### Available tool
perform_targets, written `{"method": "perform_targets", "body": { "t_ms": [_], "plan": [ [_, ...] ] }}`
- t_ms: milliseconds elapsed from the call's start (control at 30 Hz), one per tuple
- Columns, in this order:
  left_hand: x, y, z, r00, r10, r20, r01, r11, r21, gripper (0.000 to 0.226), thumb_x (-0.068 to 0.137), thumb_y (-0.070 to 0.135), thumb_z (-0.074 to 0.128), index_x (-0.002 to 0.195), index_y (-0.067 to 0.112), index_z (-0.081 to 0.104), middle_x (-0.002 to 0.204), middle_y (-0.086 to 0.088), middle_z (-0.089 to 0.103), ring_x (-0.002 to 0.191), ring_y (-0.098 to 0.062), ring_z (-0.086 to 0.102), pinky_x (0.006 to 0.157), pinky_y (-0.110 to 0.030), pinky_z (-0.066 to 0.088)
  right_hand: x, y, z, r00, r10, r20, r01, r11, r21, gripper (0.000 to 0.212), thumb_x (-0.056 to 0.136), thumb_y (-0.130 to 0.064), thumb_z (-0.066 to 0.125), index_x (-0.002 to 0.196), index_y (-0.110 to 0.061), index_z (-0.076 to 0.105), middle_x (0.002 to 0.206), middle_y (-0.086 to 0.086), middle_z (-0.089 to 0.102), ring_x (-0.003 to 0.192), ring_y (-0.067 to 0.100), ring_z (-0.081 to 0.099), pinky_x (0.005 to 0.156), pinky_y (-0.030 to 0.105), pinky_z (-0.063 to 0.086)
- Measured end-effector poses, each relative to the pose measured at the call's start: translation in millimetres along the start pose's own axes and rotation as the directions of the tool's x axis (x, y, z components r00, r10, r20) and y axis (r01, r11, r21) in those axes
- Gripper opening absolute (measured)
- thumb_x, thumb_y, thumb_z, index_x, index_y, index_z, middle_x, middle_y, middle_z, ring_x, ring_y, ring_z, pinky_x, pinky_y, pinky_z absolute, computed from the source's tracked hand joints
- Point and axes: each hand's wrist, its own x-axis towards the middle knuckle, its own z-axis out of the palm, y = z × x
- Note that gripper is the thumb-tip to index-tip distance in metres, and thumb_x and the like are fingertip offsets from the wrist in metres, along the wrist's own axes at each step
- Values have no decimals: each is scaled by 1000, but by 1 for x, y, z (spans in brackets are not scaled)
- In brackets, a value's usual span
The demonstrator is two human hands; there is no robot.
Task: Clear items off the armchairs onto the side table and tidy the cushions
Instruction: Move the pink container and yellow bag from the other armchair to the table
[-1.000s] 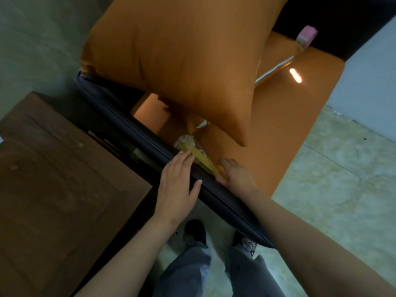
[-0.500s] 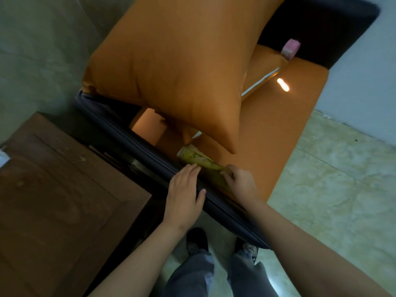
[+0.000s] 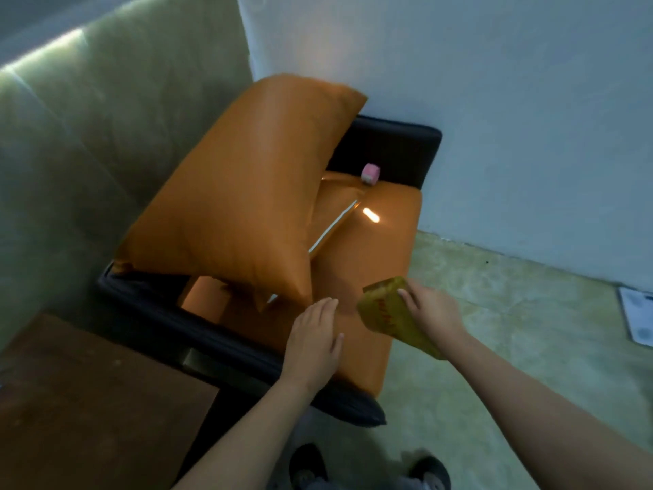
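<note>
A yellow packet (image 3: 392, 318) with red print is lifted above the front of the orange armchair seat (image 3: 367, 256), and my right hand (image 3: 429, 311) grips it from the right side. My left hand (image 3: 312, 343) hovers flat, fingers apart, over the seat's near edge and holds nothing. A big orange cushion (image 3: 243, 192) leans tilted across the chair's left side. A second, smaller orange cushion (image 3: 335, 206) lies partly under it. A small pink object (image 3: 370, 173) sits at the back of the seat against the black backrest (image 3: 388, 146).
The brown wooden side table (image 3: 81, 401) stands at lower left, next to the chair's black armrest (image 3: 226, 348). A wall rises behind the chair. Tiled floor lies to the right, with a flat white object (image 3: 637, 314) at the right edge. My shoes show at the bottom.
My right hand has pulled the yellow packet out from beside the armrest and raised it to the right. The left hand has come off the armrest. My view has tilted up.
</note>
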Motion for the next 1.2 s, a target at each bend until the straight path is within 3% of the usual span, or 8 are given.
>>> {"method": "perform_targets", "body": {
  "t_ms": [200, 300, 633, 800, 1200],
  "plan": [
    [40, 80, -13, 995, 86, -46, -82, 993, 79, 58, 97, 30, 44, 149, 16, 23, 152, 1, 31, 141, -13, 23, 116, -28, 18, 4, 61, -87, 991, -11, -135, 8, 1000, -28, 33, 100, -39, 35, 111, -15, 55, 94, 15, 68, 86, 36, 64, 70, 40, 49],
    [61, 128, -12, 992, 99, -82, -88, 987, 136, 58, 97, 30, 42, 149, 16, 22, 152, 0, 30, 142, -14, 22, 115, -28, 16, 6, 100, -126, 978, -44, -203, 25, 996, -91, 35, 99, -41, 35, 107, -12, 54, 93, 15, 68, 84, 36, 64, 68, 38, 45],
    [111, 252, 14, 991, 102, -86, -89, 986, 140, 57, 96, 29, 43, 149, 17, 24, 151, 1, 32, 141, -14, 24, 113, -26, 16, 5, 207, -202, 981, -129, -148, 93, 969, -230, 38, 99, -44, 34, 111, -14, 54, 100, 11, 69, 92, 32, 64, 68, 33, 44],
    [152, 274, 9, 990, 71, -120, -54, 989, 140, 57, 97, 29, 45, 148, 16, 25, 150, -1, 34, 140, -16, 27, 114, -29, 19, 19, 243, -211, 980, -130, -152, 91, 965, -245, 37, 98, -46, 36, 107, -16, 56, 96, 9, 69, 90, 30, 64, 62, 31, 35],
    [285, 282, 44, 998, 55, -21, -48, 966, 254, 56, 99, 27, 41, 150, 16, 21, 153, -3, 30, 143, -19, 23, 116, -32, 14, 134, 304, -220, 972, -221, -76, 189, 935, -299, 40, 98, -48, 34, 107, -16, 55, 95, 8, 68, 88, 29, 64, 62, 31, 38]
  ]
}}
